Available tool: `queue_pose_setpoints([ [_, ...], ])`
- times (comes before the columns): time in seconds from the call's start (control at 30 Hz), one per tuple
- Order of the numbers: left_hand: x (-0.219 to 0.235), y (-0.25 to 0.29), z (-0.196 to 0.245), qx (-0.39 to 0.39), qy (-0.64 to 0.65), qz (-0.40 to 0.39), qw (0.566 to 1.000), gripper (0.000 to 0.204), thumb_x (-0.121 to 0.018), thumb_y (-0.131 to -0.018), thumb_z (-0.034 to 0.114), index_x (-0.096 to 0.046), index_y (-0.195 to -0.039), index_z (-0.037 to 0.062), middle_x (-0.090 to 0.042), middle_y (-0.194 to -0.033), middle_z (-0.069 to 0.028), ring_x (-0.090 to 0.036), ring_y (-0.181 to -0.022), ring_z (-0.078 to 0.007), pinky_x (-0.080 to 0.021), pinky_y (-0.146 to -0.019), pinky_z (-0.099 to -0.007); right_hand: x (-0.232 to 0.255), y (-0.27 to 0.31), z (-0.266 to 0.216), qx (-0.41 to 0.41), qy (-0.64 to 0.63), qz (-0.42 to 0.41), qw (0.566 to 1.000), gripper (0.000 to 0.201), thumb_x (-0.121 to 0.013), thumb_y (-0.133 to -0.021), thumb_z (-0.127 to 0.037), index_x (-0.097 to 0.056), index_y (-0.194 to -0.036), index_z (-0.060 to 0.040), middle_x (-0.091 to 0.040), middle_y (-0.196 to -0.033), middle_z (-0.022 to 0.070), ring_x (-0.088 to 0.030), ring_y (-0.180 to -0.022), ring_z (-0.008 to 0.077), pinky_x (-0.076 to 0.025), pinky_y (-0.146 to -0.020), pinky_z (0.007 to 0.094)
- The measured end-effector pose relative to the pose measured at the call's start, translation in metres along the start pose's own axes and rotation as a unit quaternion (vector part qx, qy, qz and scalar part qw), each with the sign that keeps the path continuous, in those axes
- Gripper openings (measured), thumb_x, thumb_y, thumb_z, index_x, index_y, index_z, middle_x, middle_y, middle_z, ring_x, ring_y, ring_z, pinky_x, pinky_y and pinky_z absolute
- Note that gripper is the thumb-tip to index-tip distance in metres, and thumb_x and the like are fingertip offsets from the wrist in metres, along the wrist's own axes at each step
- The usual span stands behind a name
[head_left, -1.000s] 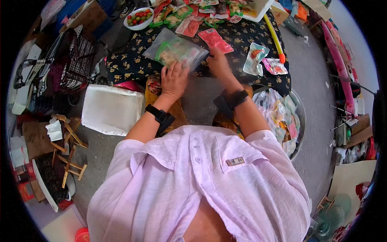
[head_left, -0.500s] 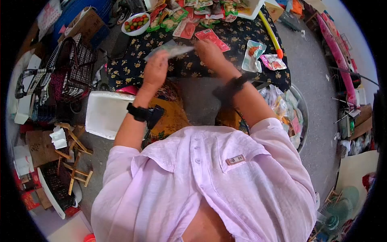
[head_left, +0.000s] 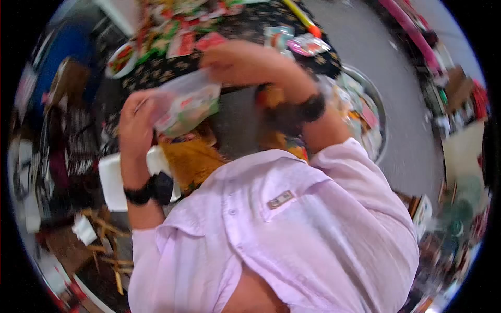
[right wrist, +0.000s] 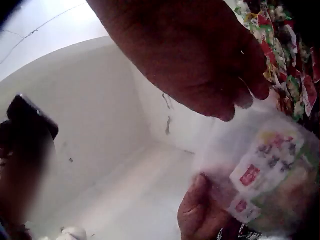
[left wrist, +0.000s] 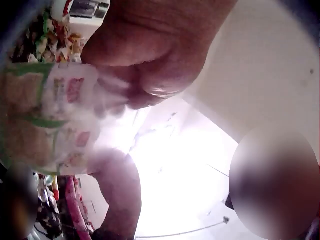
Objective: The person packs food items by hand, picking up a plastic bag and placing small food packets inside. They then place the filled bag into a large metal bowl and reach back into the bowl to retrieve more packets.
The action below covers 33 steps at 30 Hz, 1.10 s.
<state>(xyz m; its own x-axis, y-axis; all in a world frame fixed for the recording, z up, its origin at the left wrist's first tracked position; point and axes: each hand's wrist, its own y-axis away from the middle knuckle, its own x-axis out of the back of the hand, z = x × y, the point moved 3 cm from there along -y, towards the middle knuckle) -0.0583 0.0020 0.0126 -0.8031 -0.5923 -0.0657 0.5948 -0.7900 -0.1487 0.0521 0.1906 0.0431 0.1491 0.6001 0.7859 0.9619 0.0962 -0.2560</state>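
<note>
A clear plastic bag [head_left: 180,99] with green-edged packets inside hangs tilted between the two hands. The left hand [head_left: 136,122] grips its left edge, and the right hand [head_left: 237,62] pinches its upper right corner. In the left wrist view the packets [left wrist: 37,117] show through the plastic below the left hand [left wrist: 150,50]. From the right wrist view, the bag [right wrist: 260,160] hangs from the fingertips of the right hand [right wrist: 195,60], with the left hand [right wrist: 200,210] at its other edge. The head view is blurred.
A dark flowered cloth [head_left: 250,31] covers the table, with many packets, a white bowl [head_left: 122,60] of red and green pieces and a yellow tube [head_left: 302,18]. A white box [head_left: 112,182] stands at lower left; a metal basin [head_left: 380,115] of packets is at right.
Both hands have moved left in the head view, and the bag has come up off the cloth with them. The head view has turned and shifted, so the table sits higher and further left.
</note>
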Motion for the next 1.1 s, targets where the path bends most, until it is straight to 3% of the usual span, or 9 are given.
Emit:
queue_pose_setpoints([
  [0.03, -0.007, 0.006, 0.001, -0.012, -0.099, -0.003, 0.995, 0.015, -0.045, -0.079, 0.006, -0.051, -0.09, -0.0015, -0.055, -0.088, -0.008, -0.052, -0.081, -0.0147, -0.04, -0.075, -0.0261, -0.004, 0.008, -0.009, 0.019, 0.034, -0.016, 0.999, 0.018, -0.053, -0.071, -0.015, -0.051, -0.084, -0.0026, -0.053, -0.071, 0.0132, -0.053, -0.069, 0.0268, -0.042, -0.06, 0.0352],
  [0.37, -0.051, 0.015, -0.03, 0.02, 0.029, -0.2, 0.979, 0.014, -0.043, -0.081, 0.007, -0.05, -0.091, -0.0002, -0.052, -0.094, -0.0124, -0.05, -0.087, -0.0182, -0.039, -0.076, -0.0278, -0.022, 0.08, -0.02, -0.006, -0.015, 0.041, 0.999, 0.012, -0.05, -0.071, -0.014, -0.048, -0.071, -0.0022, -0.051, -0.066, 0.0128, -0.051, -0.066, 0.0307, -0.04, -0.056, 0.0365],
  [0.47, -0.058, 0.01, -0.042, 0.076, 0.018, -0.147, 0.986, 0.015, -0.042, -0.081, 0.008, -0.049, -0.092, -0.0003, -0.053, -0.093, -0.0102, -0.05, -0.085, -0.0148, -0.039, -0.076, -0.025, -0.007, 0.11, -0.005, -0.061, -0.056, 0.048, 0.995, 0.015, -0.049, -0.071, -0.016, -0.05, -0.075, -0.0018, -0.052, -0.068, 0.0151, -0.052, -0.067, 0.0318, -0.041, -0.057, 0.0383],
  [0.63, -0.032, 0.003, -0.104, 0.186, -0.055, -0.11, 0.975, 0.016, -0.045, -0.08, 0.011, -0.05, -0.092, 0.0016, -0.053, -0.09, -0.0057, -0.049, -0.081, -0.0108, -0.038, -0.073, -0.0213, 0.04, 0.18, 0.004, -0.117, -0.016, 0.202, 0.972, 0.011, -0.053, -0.071, -0.011, -0.049, -0.074, -0.001, -0.048, -0.063, 0.0133, -0.047, -0.06, 0.0286, -0.038, -0.053, 0.033],
  [0.77, 0.002, 0.015, -0.167, 0.262, -0.24, -0.117, 0.927, 0.017, -0.048, -0.079, 0.014, -0.05, -0.09, 0.0015, -0.055, -0.082, -0.0055, -0.049, -0.074, -0.0091, -0.039, -0.065, -0.0221, 0.047, 0.233, 0.031, -0.276, 0.0, 0.179, 0.944, 0.01, -0.052, -0.072, -0.011, -0.049, -0.074, -0.0015, -0.048, -0.063, 0.0109, -0.047, -0.058, 0.0224, -0.038, -0.052, 0.0295],
  [0.8, 0.0, 0.017, -0.166, 0.149, -0.383, -0.153, 0.899, 0.018, -0.049, -0.077, 0.015, -0.05, -0.089, 0.0008, -0.055, -0.078, -0.0064, -0.049, -0.071, -0.0115, -0.039, -0.063, -0.0243, 0.039, 0.248, 0.048, -0.296, 0.013, 0.18, 0.938, 0.009, -0.052, -0.072, -0.01, -0.049, -0.075, -0.0023, -0.049, -0.064, 0.0091, -0.048, -0.059, 0.0197, -0.038, -0.053, 0.0287],
  [0.93, -0.001, 0.028, -0.173, 0.159, -0.396, -0.138, 0.894, 0.018, -0.048, -0.077, 0.014, -0.05, -0.089, 0.0005, -0.054, -0.078, -0.0059, -0.049, -0.073, -0.0126, -0.039, -0.066, -0.0249, 0.007, 0.305, 0.109, -0.478, -0.027, 0.174, 0.861, 0.013, -0.051, -0.073, -0.016, -0.051, -0.073, -0.0033, -0.052, -0.065, 0.0077, -0.051, -0.06, 0.0182, -0.04, -0.055, 0.0287],
  [1.03, 0.004, 0.027, -0.176, 0.184, -0.352, -0.123, 0.91, 0.018, -0.048, -0.077, 0.013, -0.05, -0.089, 0.0004, -0.054, -0.081, -0.0045, -0.048, -0.076, -0.0118, -0.039, -0.068, -0.0241, -0.019, 0.359, 0.172, -0.503, 0.06, 0.146, 0.85, 0.019, -0.052, -0.071, -0.018, -0.052, -0.072, 0.001, -0.053, -0.064, 0.0096, -0.05, -0.052, 0.0183, -0.04, -0.05, 0.0306],
  [1.1, 0.016, 0.026, -0.182, 0.185, -0.305, -0.118, 0.927, 0.018, -0.047, -0.077, 0.013, -0.05, -0.089, 0.0005, -0.053, -0.082, -0.0034, -0.047, -0.077, -0.0108, -0.038, -0.069, -0.0231, -0.025, 0.388, 0.203, -0.572, 0.029, 0.174, 0.801, 0.022, -0.05, -0.072, -0.02, -0.052, -0.076, 0.0015, -0.055, -0.067, 0.012, -0.052, -0.056, 0.0218, -0.041, -0.053, 0.0335],
])
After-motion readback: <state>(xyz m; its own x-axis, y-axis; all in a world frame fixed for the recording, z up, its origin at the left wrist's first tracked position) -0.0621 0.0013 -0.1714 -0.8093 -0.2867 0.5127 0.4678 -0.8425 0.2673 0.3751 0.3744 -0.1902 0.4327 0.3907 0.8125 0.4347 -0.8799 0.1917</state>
